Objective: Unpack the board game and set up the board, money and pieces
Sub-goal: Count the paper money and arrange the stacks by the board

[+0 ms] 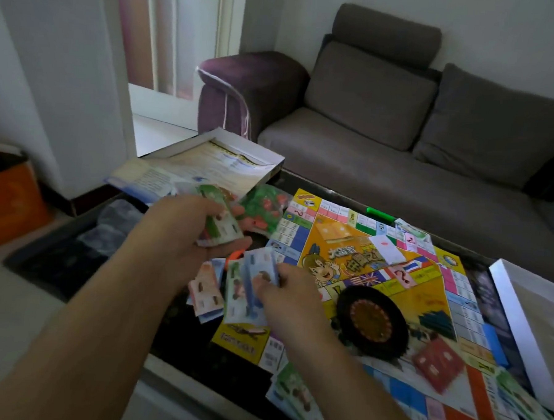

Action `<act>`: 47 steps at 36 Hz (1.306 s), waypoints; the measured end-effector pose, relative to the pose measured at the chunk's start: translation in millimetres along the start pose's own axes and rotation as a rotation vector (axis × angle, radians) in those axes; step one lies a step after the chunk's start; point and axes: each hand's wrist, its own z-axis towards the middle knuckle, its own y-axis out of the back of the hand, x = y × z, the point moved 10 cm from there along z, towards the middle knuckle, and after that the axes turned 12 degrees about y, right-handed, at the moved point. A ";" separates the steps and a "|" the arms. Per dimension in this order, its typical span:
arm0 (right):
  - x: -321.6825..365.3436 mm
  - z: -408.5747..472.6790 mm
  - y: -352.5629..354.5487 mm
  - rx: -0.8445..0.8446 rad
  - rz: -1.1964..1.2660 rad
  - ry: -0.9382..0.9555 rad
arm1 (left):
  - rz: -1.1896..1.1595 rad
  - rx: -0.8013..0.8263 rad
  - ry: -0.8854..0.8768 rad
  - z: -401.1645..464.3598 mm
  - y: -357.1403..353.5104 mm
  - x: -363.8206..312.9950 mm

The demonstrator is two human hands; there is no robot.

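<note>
**Sorting the play money beside the open board**

Nearest the camera, two bare forearms reach out over a dark table [179,339]. By the near edge of the game board [392,312] lies a loose spread of notes [298,394], green and blue, partly blurred. The right hand [289,294] has its fingers curled onto a blue note [259,273] at the top of a fanned pile of paper money [219,298] that lies on the table at the board's left edge; pink, green and blue notes show in that pile. Just above it the left hand [188,227] is palm-up with the fingers bent around a small stack of green notes [222,223], the thumb lying across them.

The board is unfolded flat on the table, with a yellow centre and coloured squares round its rim. On it, close to the right hand, sits a dark round spinner wheel [372,321]; a red card deck [437,362] lies to its right, and a white card [387,246] farther up the middle. A bag of green and red pieces [263,209] rests at the board's far left corner. Beyond that, the open box [239,163] holds printed sheets. A green marker [379,213] lies along the board's far edge, and a grey sofa [402,120] stands behind the table.
</note>
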 end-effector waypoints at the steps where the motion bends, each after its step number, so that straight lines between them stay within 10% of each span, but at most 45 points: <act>1: 3.1 7.0 -17.1 0.032 -0.002 0.011 | -0.024 -0.005 -0.017 0.8 3.7 -4.5; 12: 24.7 25.5 -78.9 0.015 -0.388 0.193 | -0.034 0.095 -0.054 2.2 -6.7 -12.2; 25: -4.5 -20.9 92.5 -0.256 0.611 -0.024 | 0.194 0.269 -0.045 -23.0 -63.1 30.0; 47: -64.2 -109.6 186.6 -0.342 0.372 0.053 | 0.379 0.671 0.163 -74.7 -182.5 170.8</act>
